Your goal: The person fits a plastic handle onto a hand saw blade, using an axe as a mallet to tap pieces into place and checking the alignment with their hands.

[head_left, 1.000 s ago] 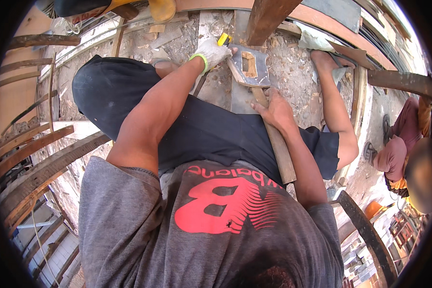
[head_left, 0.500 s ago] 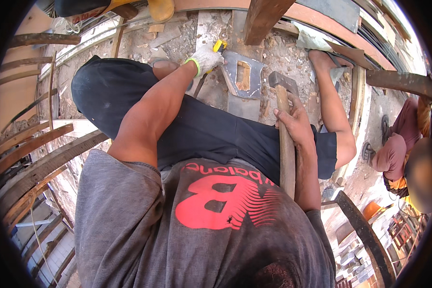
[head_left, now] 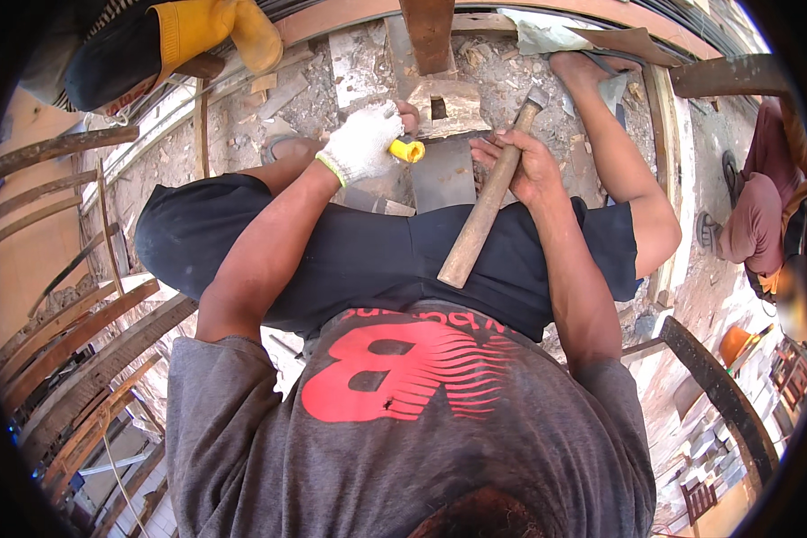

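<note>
Clasping a stiff, probably head-heavy wooden-handled hammer (head_left: 478,224) near its head, the right grip (head_left: 531,169) leaves better-leveraged handle below it; the left grip (head_left: 361,143) grasps a yellow-handled tool (head_left: 408,151).

The gloved left hand (head_left: 360,143) hides much of its yellow-ended tool (head_left: 407,151). The top edge cuts off a post (head_left: 429,36) at twelve and, toward half past ten, a person in black and yellow (head_left: 193,38). A co-worker (head_left: 753,226) at three is partly blurred; pieces (head_left: 715,453) at four are indistinct.
</note>
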Action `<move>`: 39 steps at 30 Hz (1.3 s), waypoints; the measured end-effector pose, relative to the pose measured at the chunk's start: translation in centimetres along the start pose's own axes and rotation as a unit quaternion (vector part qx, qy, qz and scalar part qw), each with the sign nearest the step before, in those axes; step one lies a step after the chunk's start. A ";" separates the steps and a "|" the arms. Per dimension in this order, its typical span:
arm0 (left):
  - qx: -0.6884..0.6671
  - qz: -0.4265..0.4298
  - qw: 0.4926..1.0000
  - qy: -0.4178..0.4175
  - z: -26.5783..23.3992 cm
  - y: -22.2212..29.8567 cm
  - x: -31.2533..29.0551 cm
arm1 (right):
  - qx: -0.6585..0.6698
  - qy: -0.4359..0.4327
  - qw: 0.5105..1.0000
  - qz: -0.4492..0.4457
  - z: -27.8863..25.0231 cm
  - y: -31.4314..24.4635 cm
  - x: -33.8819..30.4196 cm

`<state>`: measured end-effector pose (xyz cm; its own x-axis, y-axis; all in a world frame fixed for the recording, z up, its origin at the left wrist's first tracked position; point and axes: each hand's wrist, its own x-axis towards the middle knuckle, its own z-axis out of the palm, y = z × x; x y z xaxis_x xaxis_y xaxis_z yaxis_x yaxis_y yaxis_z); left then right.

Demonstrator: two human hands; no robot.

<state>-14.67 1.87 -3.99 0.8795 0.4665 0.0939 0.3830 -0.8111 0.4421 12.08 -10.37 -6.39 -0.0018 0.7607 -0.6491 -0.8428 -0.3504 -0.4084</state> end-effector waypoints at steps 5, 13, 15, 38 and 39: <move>-0.132 -0.037 0.991 0.003 2.9 -2.6 -1.4 | -0.062 0.050 0.996 0.026 -0.7 1.7 1.2; -0.444 -0.332 0.821 0.138 -2.3 0.2 1.9 | -0.137 -0.020 0.990 -0.031 1.5 0.3 -1.2; -0.485 -0.422 0.756 0.122 -1.0 -1.1 1.1 | -0.170 -0.007 0.985 -0.027 2.0 -0.2 -1.5; -0.323 -0.368 0.824 0.285 -3.3 -1.6 2.7 | -0.823 -0.015 0.540 -0.177 3.7 1.6 -3.5; -0.368 -0.323 0.816 0.307 -4.9 -0.6 2.8 | -0.815 -0.023 0.541 -0.206 2.7 1.9 -3.3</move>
<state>-13.85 5.37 0.36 0.1677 0.9850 -0.0415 0.2385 0.0003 0.9711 9.00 -12.11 -3.26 -0.0398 0.9575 -0.2856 0.8169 -0.1334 -0.5612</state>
